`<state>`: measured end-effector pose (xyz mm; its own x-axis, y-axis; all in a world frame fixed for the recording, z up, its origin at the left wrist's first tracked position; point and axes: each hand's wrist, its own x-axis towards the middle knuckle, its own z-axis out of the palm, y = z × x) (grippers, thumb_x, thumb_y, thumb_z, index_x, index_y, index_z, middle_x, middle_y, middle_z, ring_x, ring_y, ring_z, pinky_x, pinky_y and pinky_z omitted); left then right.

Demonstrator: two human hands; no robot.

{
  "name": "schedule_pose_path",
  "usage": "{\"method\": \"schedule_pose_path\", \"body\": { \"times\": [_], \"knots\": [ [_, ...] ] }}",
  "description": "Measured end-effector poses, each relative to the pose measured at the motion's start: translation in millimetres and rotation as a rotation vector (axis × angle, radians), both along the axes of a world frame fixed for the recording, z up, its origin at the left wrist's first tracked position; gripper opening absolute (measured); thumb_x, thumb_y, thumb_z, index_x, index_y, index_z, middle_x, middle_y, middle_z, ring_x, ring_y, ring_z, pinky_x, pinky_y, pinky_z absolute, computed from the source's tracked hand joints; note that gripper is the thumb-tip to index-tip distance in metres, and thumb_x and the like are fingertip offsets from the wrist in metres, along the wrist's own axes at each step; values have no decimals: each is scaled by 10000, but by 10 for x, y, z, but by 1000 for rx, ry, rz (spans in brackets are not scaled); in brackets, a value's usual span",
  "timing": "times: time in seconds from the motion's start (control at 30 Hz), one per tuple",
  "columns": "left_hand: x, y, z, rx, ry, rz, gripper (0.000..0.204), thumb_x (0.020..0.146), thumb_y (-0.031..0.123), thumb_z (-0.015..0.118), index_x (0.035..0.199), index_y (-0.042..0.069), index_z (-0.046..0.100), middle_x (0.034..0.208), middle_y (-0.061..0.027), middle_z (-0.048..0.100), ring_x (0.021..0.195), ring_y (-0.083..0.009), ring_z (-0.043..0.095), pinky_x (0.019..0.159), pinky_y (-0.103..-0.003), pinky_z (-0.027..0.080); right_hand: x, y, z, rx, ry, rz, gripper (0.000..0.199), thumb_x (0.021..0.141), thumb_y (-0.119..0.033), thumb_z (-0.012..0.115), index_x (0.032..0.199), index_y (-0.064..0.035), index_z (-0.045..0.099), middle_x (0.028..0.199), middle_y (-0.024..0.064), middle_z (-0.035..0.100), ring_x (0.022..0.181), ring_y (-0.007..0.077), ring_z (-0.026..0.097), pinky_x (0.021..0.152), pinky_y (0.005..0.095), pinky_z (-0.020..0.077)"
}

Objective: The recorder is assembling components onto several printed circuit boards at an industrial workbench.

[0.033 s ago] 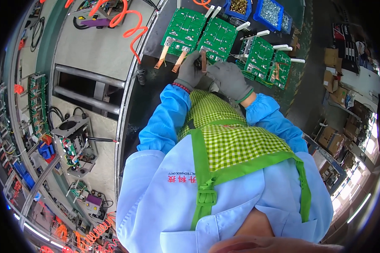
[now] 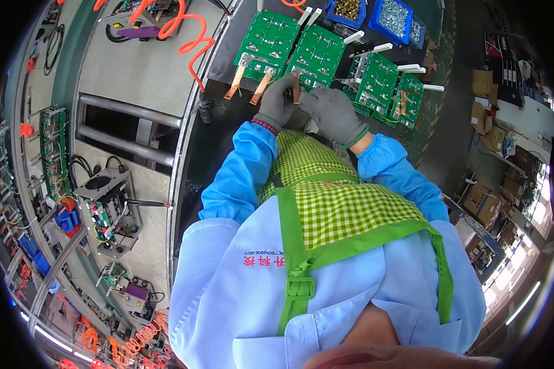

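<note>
My left hand, in a grey glove, has its fingers curled against a copper strip. This strip stands out from the near edge of a green circuit board. To its right, my right hand, gloved too, is closed with its fingertips together by the strip and the board's near edge; whatever they pinch is hidden. On the left lies another green circuit board, with a second copper strip and a third copper strip jutting toward me.
Further right lie more green boards with white posts. A blue bin of brass-coloured parts and a blue bin of silvery parts stand at the back. An orange coiled hose hangs at the left beside a metal rail.
</note>
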<state>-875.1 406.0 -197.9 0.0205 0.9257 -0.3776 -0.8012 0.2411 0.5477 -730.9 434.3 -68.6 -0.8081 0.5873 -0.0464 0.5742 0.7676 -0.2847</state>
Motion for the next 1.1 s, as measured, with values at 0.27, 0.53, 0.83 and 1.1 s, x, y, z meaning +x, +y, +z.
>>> {"method": "schedule_pose_path", "body": {
  "times": [0.27,0.53,0.83,1.1],
  "knots": [
    [-29,41,-299,166,573,-11,222,804,51,609,1022,8,598,870,-127,612,801,-217,608,671,-299,488,-58,80,-13,-137,-77,-14,261,827,-281,577,1014,-99,579,892,80,585,825,283,580,691,410,467],
    [49,32,450,-266,18,-61,182,877,119,586,998,-11,544,886,-91,580,783,-179,592,627,-265,518,1463,-212,61,-703,-513,-297,440,841,-413,580,1137,-87,569,1069,149,604,947,312,590,769,396,487],
    [101,-31,720,-279,61,-86,193,872,139,602,998,7,539,870,-82,570,760,-168,587,637,-258,525,1679,-958,112,-1219,558,-976,428,867,-352,574,1132,-17,554,916,81,632,781,116,588,702,253,480],
    [41,-32,557,-207,67,-101,179,874,135,600,979,7,534,864,-86,562,740,-187,589,595,-285,527,1697,-766,1105,-879,501,-316,328,911,-321,489,1033,-42,609,759,58,606,645,130,559,592,285,459]
  ]
}}
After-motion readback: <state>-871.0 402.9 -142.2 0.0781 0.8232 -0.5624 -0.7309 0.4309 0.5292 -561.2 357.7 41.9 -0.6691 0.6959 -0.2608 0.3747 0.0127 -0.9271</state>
